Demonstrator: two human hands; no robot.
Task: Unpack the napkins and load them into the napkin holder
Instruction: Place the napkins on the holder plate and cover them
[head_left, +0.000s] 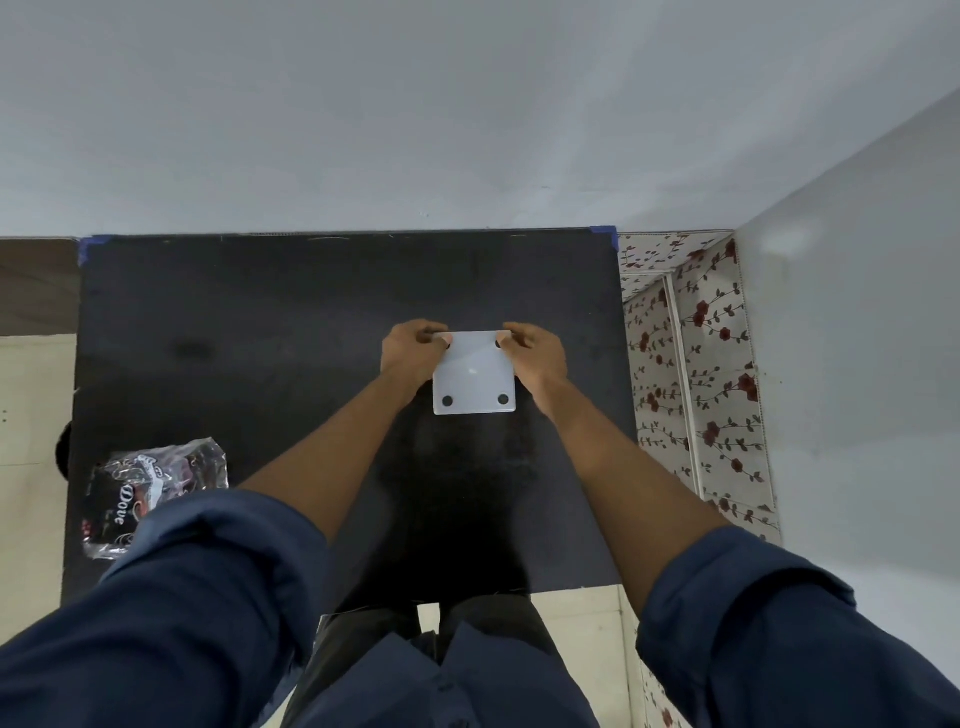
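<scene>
A white square napkin holder (474, 375) with round black feet at its corners is held over the middle of the black table (260, 322), its underside facing me. My left hand (411, 352) pinches its far left corner and my right hand (535, 353) pinches its far right corner. The two near feet show plainly; the far ones are partly covered by my fingers. A crumpled clear and black plastic napkin wrapper (140, 488) printed "Dove" lies at the table's near left. No loose napkins are visible.
The table stands against a grey wall (467, 130). A surface with a red floral pattern (696, 374) runs along the table's right side. Pale floor tiles (31, 415) show to the left. My dark blue sleeves fill the bottom of the view.
</scene>
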